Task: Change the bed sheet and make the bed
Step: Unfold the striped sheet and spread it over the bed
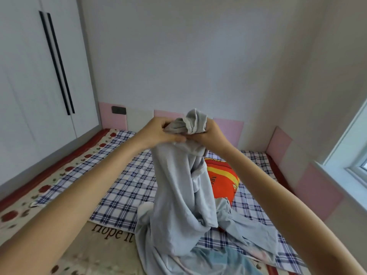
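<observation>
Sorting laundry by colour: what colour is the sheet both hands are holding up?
Plain pale blue-grey sheet, no pattern, seen in the head view.

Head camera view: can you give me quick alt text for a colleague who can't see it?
Both hands, left hand and right hand, hold a bunched pale blue sheet up over the bed, its lower part draping onto a blue checked sheet. An orange pillow lies behind it, a white wardrobe stands left, and a window is right.

Both forearms bare; hands (pixel 186 132) ungloved, without rings.
</observation>
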The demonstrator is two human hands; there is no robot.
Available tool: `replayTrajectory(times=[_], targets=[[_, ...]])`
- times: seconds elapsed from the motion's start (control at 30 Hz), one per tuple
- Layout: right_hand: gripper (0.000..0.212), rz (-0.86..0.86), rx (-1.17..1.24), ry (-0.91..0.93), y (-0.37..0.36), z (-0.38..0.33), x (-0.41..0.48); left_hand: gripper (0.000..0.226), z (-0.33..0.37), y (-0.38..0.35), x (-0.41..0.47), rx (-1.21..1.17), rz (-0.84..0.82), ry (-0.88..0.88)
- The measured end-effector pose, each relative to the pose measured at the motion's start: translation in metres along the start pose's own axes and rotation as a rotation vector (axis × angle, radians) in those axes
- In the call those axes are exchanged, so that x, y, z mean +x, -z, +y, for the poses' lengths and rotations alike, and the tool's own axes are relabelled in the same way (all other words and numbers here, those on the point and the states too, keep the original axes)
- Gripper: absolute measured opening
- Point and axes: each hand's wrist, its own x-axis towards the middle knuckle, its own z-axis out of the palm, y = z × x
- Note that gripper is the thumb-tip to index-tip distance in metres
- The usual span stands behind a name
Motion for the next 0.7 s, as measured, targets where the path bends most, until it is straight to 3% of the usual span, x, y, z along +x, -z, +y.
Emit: replayTrajectory(times=[0.07,0.13,0.23,0.27,0.3,0.37,0.43,0.47,0.5,0.57,0.6,0.7], targets=[[0.014,0.078,0.000,0.011,0.012,-0.003,-0.001,0.026,-0.015,-0.008,-0.012,0.222,-0.178,0.132],[0.009,0.225,0.084,-0.011,0.026,-0.007,0.000,0.035,-0.042,-0.030,-0.031,0.253,-0.368,0.271],[0.010,0.475,0.375,-0.015,0.048,-0.014,0.003,0.017,-0.088,-0.078,-0.069,0.175,-0.634,0.428],[0.008,0.524,0.413,0.004,0.056,-0.013,0.005,0.006,-0.098,-0.090,-0.081,0.142,-0.642,0.465],[0.012,0.545,0.410,0.021,0.062,-0.011,0.007,0.024,-0.111,-0.097,-0.086,0.105,-0.586,0.519],[0.019,0.562,0.394,0.029,0.074,-0.006,0.006,0.045,-0.129,-0.096,-0.088,0.019,-0.332,0.595],[0.015,0.575,0.391,0.026,0.084,0.002,0.006,0.034,-0.140,-0.087,-0.082,-0.100,-0.118,0.576],[0.011,0.573,0.386,0.029,0.087,0.005,0.006,0.012,-0.142,-0.084,-0.079,-0.148,-0.117,0.549],[0.010,0.569,0.386,0.029,0.089,0.005,0.005,0.023,-0.142,-0.084,-0.075,-0.166,-0.144,0.529],[0.014,0.567,0.394,0.045,0.089,0.002,0.006,0.073,-0.143,-0.102,-0.070,-0.137,-0.241,0.504],[0.017,0.565,0.401,0.055,0.088,-0.001,0.006,0.085,-0.140,-0.117,-0.070,-0.115,-0.257,0.500],[0.018,0.550,0.435,0.089,0.086,-0.009,0.004,0.089,-0.147,-0.169,-0.073,-0.172,-0.214,0.545]])
